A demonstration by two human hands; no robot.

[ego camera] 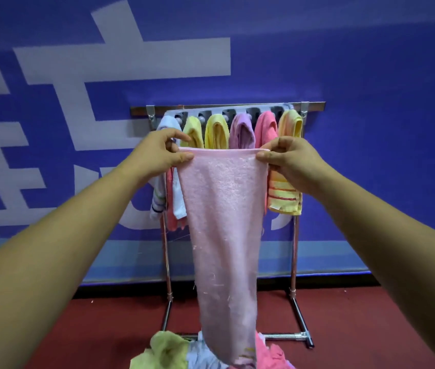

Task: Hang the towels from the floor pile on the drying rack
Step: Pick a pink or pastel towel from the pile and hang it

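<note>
A long pale pink towel (224, 222) hangs straight down in front of me, its top edge stretched level. My left hand (165, 151) pinches its top left corner and my right hand (288, 158) pinches its top right corner. Behind it stands the metal drying rack (294, 249), whose top rail (227, 107) carries several draped towels: white striped, yellow-green, yellow, purple, bright pink and yellow striped. The held towel's lower end reaches down to the floor pile (168, 347) of green, light blue and pink towels at the bottom of the view. The held towel hides the middle of the rack.
A blue wall (370, 75) with large white lettering stands right behind the rack. The floor (357, 328) is dark red. The rack's foot bar (285, 336) lies on the floor just behind the pile.
</note>
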